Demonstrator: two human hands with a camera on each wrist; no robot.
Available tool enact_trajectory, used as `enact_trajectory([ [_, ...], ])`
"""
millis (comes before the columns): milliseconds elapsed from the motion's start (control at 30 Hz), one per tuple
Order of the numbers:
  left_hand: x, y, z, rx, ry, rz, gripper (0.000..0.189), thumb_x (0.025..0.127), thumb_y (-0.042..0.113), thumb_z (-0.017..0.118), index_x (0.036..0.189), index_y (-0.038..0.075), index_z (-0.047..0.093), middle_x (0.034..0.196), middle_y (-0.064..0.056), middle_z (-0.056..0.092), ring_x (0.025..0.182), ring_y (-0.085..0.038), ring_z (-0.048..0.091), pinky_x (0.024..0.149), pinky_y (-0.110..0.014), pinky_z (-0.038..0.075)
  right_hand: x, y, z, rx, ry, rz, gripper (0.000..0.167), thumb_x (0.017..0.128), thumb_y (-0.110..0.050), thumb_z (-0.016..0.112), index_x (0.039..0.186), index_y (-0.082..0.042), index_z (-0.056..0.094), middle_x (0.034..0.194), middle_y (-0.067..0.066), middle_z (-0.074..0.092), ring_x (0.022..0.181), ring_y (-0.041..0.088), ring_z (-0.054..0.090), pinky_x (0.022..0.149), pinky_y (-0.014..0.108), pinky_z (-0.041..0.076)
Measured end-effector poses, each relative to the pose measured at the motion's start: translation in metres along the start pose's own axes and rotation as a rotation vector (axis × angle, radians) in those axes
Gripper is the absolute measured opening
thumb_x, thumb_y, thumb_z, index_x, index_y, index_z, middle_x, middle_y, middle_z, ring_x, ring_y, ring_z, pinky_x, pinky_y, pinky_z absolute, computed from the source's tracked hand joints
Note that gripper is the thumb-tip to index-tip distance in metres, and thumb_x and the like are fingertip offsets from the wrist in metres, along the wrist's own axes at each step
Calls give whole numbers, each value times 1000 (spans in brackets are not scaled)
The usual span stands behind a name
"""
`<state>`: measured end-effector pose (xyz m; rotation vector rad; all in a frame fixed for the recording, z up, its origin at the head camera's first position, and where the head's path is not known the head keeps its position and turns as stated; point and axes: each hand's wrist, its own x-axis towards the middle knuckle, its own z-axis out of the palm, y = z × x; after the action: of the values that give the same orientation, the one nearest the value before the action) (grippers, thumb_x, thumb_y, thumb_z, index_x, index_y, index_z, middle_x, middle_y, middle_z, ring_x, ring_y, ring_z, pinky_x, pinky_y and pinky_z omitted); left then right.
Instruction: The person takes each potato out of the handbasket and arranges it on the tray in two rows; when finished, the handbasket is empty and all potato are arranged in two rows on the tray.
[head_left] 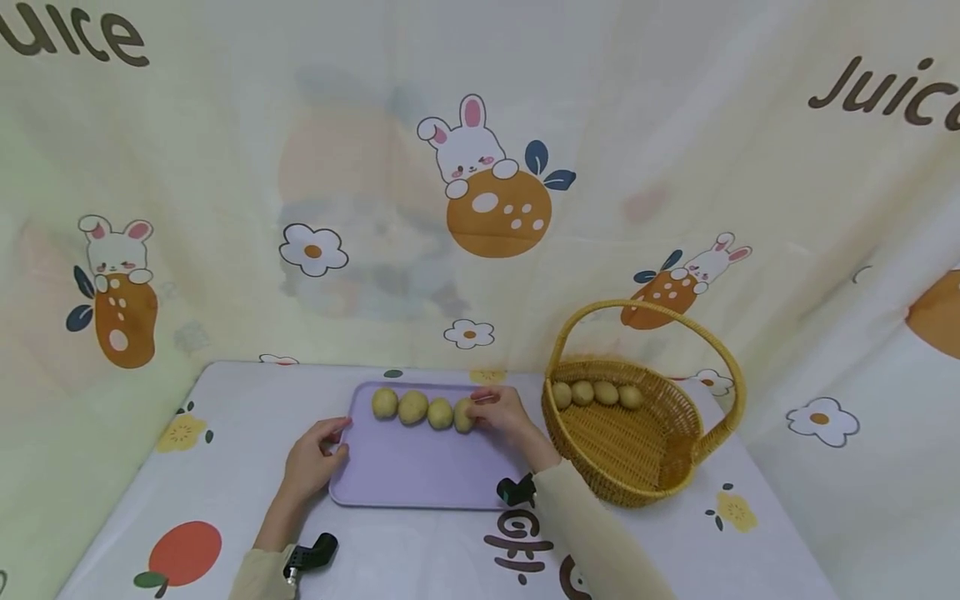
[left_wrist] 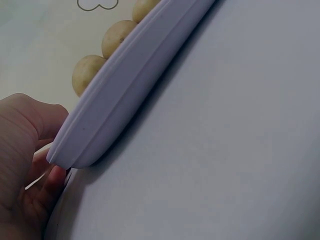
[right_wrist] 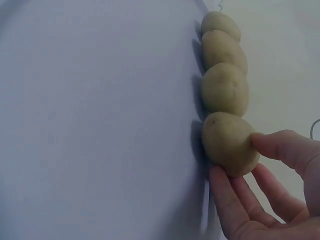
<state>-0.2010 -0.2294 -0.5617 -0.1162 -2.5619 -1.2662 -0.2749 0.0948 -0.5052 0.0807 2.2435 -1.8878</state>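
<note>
Several potatoes stand side by side in a row along the far edge of a lilac tray [head_left: 420,475]. My right hand [head_left: 504,414] pinches the rightmost potato [right_wrist: 230,143] between thumb and fingers. It touches the neighbouring potato [right_wrist: 225,90] in the right wrist view, and rests on or just over the tray; I cannot tell which. At the tray's left rim, my left hand [head_left: 313,458] holds the edge. In the left wrist view its thumb lies by the upper rim and its fingers reach beneath the tray wall [left_wrist: 110,100].
A yellow-brown wicker basket [head_left: 626,450] with a tall arched handle [head_left: 648,307] stands right of the tray. Several more potatoes [head_left: 605,392] line its far inner side. A white printed cloth [head_left: 255,433] covers the table, and a patterned curtain [head_left: 360,167] hangs behind.
</note>
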Motion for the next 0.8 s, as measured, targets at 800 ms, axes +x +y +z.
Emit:
enact_trajectory([
  [800,-3,4,1,-14,47,90,42,74,-6,71,116,-1,70,105,-15,68,73,-10,56,59,-23,43,-29,-60,-86,-82,20,-64,33,96,-10,59,122,10,60,119,28,63,105,35,65,88,43,53],
])
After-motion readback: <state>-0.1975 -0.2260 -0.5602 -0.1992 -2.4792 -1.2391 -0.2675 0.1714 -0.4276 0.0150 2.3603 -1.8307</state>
